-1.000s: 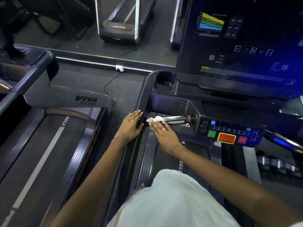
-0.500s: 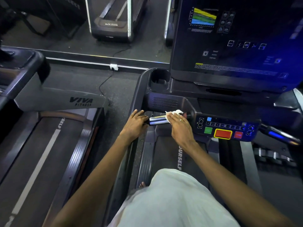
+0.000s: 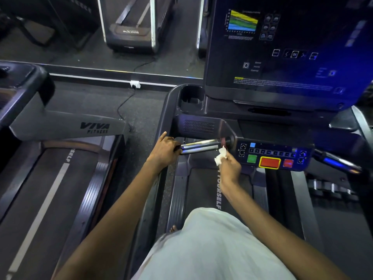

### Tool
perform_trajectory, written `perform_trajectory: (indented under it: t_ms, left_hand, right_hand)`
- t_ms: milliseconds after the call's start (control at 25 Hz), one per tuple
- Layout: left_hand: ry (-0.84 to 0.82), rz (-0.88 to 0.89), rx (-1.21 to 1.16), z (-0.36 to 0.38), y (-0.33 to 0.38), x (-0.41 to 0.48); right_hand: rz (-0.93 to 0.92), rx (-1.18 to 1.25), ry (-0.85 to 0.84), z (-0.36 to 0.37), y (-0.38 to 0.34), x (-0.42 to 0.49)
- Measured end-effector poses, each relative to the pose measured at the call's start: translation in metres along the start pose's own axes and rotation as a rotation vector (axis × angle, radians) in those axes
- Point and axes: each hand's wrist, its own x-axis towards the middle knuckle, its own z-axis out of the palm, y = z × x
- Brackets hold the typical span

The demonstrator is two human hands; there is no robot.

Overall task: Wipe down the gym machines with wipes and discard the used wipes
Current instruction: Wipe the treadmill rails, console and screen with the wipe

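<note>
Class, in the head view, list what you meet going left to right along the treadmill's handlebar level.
VIVA logo → left hand → chrome handlebar → wipe → green button → red button

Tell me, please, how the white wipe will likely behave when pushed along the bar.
The wipe is crumpled in the right hand, so probably limp and light. On the shiny bar it would likely bunch, not slide flat.

The wipe between handlebar and button panel; cup holder behind, second treadmill left.
</note>
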Motion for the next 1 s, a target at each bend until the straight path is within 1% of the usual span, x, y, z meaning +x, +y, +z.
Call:
perform_trajectory:
  t_ms: [40, 80, 120, 240, 280, 480, 600, 760, 920, 1000]
  left_hand:
    - [-0.011, -0.001, 0.015, -0.003, 0.002, 0.002]
    - [-0.024, 0.005, 0.031, -0.005, 0.003, 0.004]
    - [-0.031, 0.015, 0.044, -0.006, 0.003, 0.005]
    - [-0.060, 0.031, 0.070, -0.009, 0.000, 0.004]
    - [-0.070, 0.040, 0.085, -0.009, -0.002, 0.004]
    - [-0.042, 0.083, 0.074, -0.008, -0.004, 0.003]
    - [-0.056, 0.064, 0.053, -0.005, -0.008, 0.003]
    - [-0.080, 0.065, 0.040, -0.004, -0.012, 0.003]
    - [-0.052, 0.027, 0.008, -0.003, -0.008, 0.008]
    - [-0.047, 0.022, -0.016, 0.001, -0.005, 0.012]
  right_hand:
    - [0.139, 0.200, 0.015, 0.004, -0.006, 0.001]
    - [0.224, 0.342, 0.013, 0.007, -0.014, 0.002]
    - [0.277, 0.410, 0.007, 0.010, -0.022, 0.004]
    - [0.424, 0.434, -0.009, 0.024, -0.029, 0.015]
    - [0.473, 0.427, -0.040, 0.031, -0.026, 0.018]
    - [0.622, 0.321, -0.304, 0.069, 0.005, 0.002]
    - [0.653, 0.267, -0.401, 0.090, 0.017, -0.009]
    - [0.654, 0.182, -0.444, 0.097, 0.011, -0.012]
    - [0.559, -0.031, -0.526, 0.070, -0.016, -0.013]
    - [0.420, -0.188, -0.573, 0.048, -0.037, -0.013]
